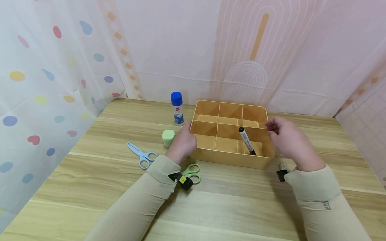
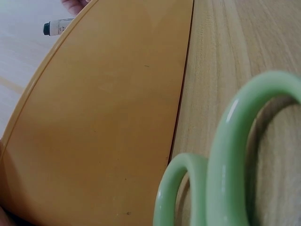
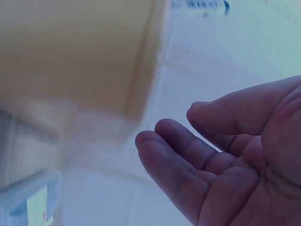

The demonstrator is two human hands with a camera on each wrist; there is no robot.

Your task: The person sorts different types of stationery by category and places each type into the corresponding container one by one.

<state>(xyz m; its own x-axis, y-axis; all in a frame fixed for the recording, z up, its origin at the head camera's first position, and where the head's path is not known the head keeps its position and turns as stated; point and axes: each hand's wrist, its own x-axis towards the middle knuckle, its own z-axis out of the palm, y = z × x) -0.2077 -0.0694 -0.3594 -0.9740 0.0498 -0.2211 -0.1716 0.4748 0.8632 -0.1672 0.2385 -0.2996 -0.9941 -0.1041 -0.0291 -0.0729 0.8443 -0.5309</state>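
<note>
At frame centre, the orange divided tray (image 1: 232, 160) sits on the counter (image 1: 90, 187), a black marker (image 1: 247, 141) leaning in its lower-right compartment. The left hand (image 1: 182, 143) rests against the tray's left wall — its grip can't be made out. The right hand (image 1: 286, 139) hovers beside the right wall, fingers loosely spread, holding nothing. Green scissors (image 1: 191, 173) lie just below the tray.

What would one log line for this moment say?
left hand: on organizer left wall | right hand: open, beside right wall | marker: leaning in front-right compartment
</note>
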